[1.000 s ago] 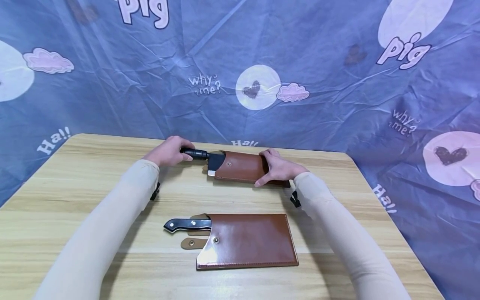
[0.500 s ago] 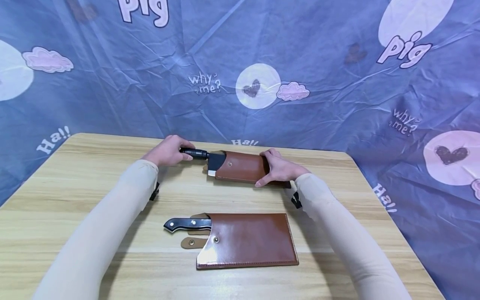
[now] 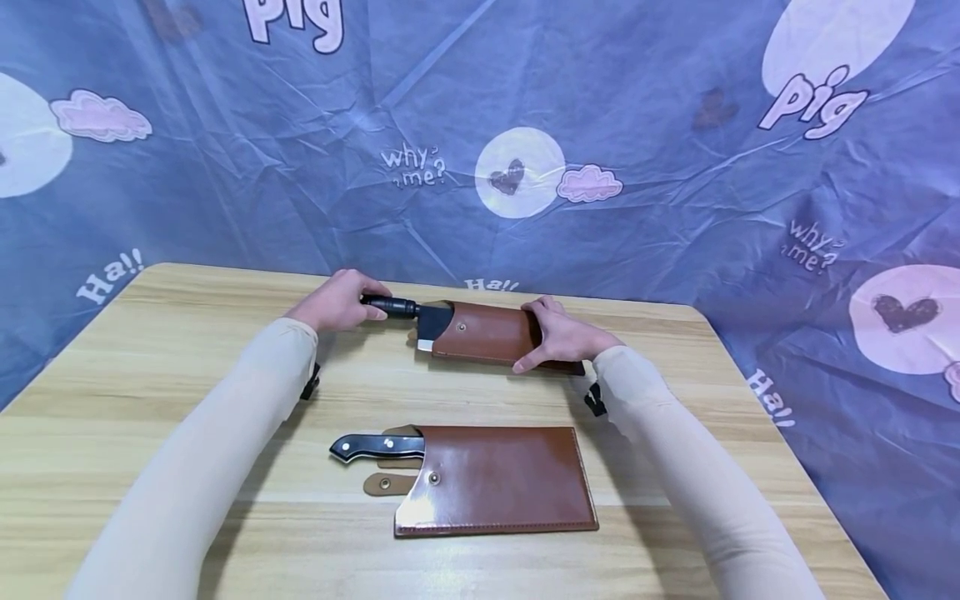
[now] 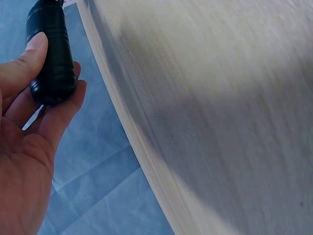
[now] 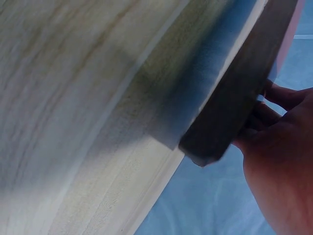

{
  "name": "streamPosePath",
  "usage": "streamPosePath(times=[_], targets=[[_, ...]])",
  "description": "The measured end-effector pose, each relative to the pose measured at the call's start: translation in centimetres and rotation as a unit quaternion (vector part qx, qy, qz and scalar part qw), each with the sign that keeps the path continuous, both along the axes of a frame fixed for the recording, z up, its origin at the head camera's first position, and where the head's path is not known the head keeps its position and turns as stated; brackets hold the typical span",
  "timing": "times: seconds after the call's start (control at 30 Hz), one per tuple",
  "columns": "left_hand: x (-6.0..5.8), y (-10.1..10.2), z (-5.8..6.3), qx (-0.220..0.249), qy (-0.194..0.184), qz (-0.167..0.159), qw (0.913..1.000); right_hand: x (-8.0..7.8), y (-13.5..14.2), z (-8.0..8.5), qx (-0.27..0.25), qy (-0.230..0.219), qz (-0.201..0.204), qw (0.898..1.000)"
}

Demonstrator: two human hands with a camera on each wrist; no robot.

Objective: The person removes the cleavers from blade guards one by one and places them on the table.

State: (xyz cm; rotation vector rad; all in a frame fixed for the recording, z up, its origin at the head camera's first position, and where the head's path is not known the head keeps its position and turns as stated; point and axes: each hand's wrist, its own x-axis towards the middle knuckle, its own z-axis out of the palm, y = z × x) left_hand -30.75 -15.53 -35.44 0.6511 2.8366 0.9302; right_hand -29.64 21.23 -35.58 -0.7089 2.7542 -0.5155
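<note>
At the back of the table, a cleaver with a dark blade (image 3: 433, 323) and a round black handle (image 3: 397, 307) is partly inside a brown leather sheath (image 3: 487, 332). My left hand (image 3: 341, 302) grips the handle end; in the left wrist view, thumb and fingers lie around the black handle (image 4: 51, 63). My right hand (image 3: 564, 335) holds the sheath near its right end, thumb at the near edge and fingers over the far side. The right wrist view shows the sheath's dark end (image 5: 230, 98) beside that hand, most fingers hidden behind it.
Nearer the front lies a second, larger brown leather sheath (image 3: 502, 482), with a black riveted knife handle (image 3: 378, 446) sticking out and an unfastened snap strap (image 3: 388, 484). A blue printed cloth (image 3: 315, 167) hangs behind the wooden table (image 3: 165, 400).
</note>
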Motion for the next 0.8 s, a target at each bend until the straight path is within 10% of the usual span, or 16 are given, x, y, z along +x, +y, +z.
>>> streamPosePath(times=[0.8], targets=[[0.08, -0.36, 0.14, -0.011, 0.026, -0.006, 0.9996, 0.14, 0.92, -0.02, 0.003, 0.008, 0.0, 1.0]])
